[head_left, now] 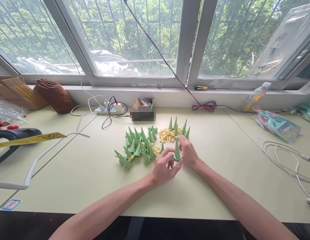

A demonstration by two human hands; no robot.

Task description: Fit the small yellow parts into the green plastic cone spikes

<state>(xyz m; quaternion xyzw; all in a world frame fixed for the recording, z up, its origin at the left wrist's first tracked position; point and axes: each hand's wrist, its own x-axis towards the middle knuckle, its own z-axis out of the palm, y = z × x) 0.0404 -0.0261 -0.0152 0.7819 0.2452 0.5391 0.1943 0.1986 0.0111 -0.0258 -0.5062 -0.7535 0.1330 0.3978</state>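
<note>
My left hand (167,166) pinches the base of a green cone-shaped spike (177,151), pointed end up, above the table. Just behind it, my right hand (188,151) is bent with its fingertips close to the spike's tip. The held spike partly covers those fingers, and I cannot make out what is between them. Beyond the hands lies a pile of small yellow plug-like pieces (167,135), with several green spikes (184,128) standing beside it. Left of my hands, a larger cluster of green spikes (137,146) stands with a few yellow pieces among it.
A small cardboard box (144,103) and a power strip (107,109) with cables line the wall. A bottle (256,96) and bagged pastel items (277,123) are at right, near a coiled white cable (282,153). A brown pouch (53,95) and black curved object (17,133) are at left.
</note>
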